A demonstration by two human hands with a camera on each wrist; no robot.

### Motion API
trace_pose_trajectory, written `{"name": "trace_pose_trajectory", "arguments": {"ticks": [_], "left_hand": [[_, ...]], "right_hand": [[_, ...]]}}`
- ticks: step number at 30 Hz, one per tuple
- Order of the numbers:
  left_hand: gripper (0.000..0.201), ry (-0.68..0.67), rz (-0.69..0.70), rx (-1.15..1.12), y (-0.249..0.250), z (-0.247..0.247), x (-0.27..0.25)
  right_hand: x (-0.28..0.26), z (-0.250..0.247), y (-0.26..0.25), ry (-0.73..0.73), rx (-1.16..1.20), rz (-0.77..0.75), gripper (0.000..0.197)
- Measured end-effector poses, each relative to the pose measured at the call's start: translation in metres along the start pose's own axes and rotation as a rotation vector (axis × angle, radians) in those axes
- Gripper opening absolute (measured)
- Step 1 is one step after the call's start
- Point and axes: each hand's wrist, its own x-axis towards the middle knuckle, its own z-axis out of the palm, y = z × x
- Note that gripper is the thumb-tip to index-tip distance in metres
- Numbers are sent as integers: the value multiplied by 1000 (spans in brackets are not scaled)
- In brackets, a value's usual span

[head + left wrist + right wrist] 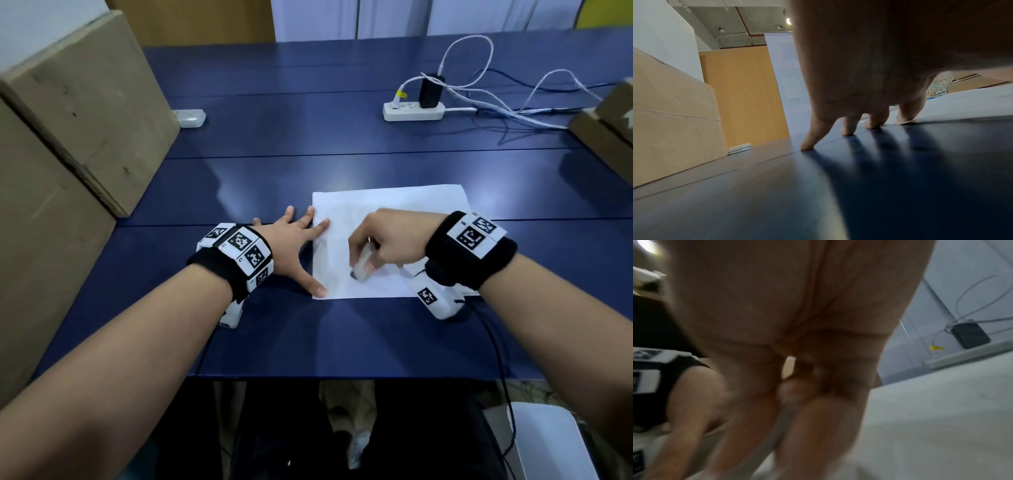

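Note:
A white sheet of paper (397,212) lies flat on the dark blue table (274,144). My left hand (294,240) is spread flat at the sheet's left edge, with the index finger and thumb tip on the paper and the other fingertips (807,146) on the table. My right hand (383,246) grips a pale marker (361,265) with its dark tip down on the sheet near the lower middle. In the right wrist view the right hand (797,369) is blurred and hides most of the marker; the paper (941,418) shows at right.
Large cardboard boxes (85,102) stand at the table's left side, seen close in the left wrist view as cardboard boxes (674,121). A white power strip (412,111) with a black adapter and loose cables sits at the back right. Another box (609,130) is at the right edge. A small white case (190,117) lies by the left boxes.

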Motion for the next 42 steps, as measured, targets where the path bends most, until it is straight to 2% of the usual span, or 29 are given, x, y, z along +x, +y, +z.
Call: {"name": "trace_pose_trajectory", "arguments": {"ticks": [1,2,3,6,7,8,9,12,13,14,17,18,20,23,24,25,28,29,30,33,34,35,38,39,40,42], "left_hand": [[139,-4,-2,1,1,0,0],[139,-6,-3,1,1,-1,-1],[138,-5,-3,1,1,-1,-1],[137,-4,-4,-4,1,-1,-1],[137,-2,-4,-3,1,-1,-1],[138,-2,-3,-2,1,-1,-1],[138,-2,-3,-1,1,-1,-1],[139,-7,-5,0,1,-1,0],[139,-9,-5,1,1,-1,0],[139,-9,-5,3,1,-1,0],[138,-6,-2,10,2,0,0],[137,-4,-1,11,2,0,0],[138,-4,-3,9,1,-1,-1],[139,-9,-6,9,2,-2,-1],[139,-11,-6,8,2,-2,-1],[139,-11,-5,7,2,-1,-1],[137,1,2,10,2,0,0],[137,3,4,9,1,1,0],[137,3,6,9,1,1,1],[139,0,7,10,0,1,1],[139,0,9,11,1,0,0],[139,0,12,11,1,0,0],[138,-3,27,1,2,-1,0],[138,-5,29,-3,2,-1,1],[138,-7,30,-4,2,-1,1],[139,-8,27,-1,1,0,2]], "right_hand": [[-3,1,-2,-79,10,-10,17],[-4,1,-4,-92,5,-10,17],[-3,1,-4,-46,-3,-1,17],[6,-6,-1,245,-110,52,22],[8,-7,0,291,-130,61,20],[8,-7,0,274,-121,57,18],[8,-5,1,195,-86,38,16],[2,3,-2,-108,0,-41,16],[1,4,-2,-121,-12,-54,17],[2,4,-2,-68,-40,-53,17],[9,-1,2,262,-94,37,18],[10,-2,3,306,-77,50,18],[8,-2,1,227,-60,26,14],[-3,-1,-6,-49,-44,-24,20],[-4,-2,-7,-63,-38,-16,18],[-1,-3,-5,-14,-35,3,15],[9,-8,0,255,-47,87,16],[10,-8,2,296,-61,86,16],[10,-8,3,272,-67,69,13],[5,-4,3,-12,3,0,19],[3,-3,2,-62,8,-9,19],[3,-2,1,-39,-7,-13,18],[9,-5,2,268,-90,52,14],[11,-7,3,331,-98,68,15],[11,-7,4,334,-95,66,15],[9,-6,3,185,-48,19,14]]}}
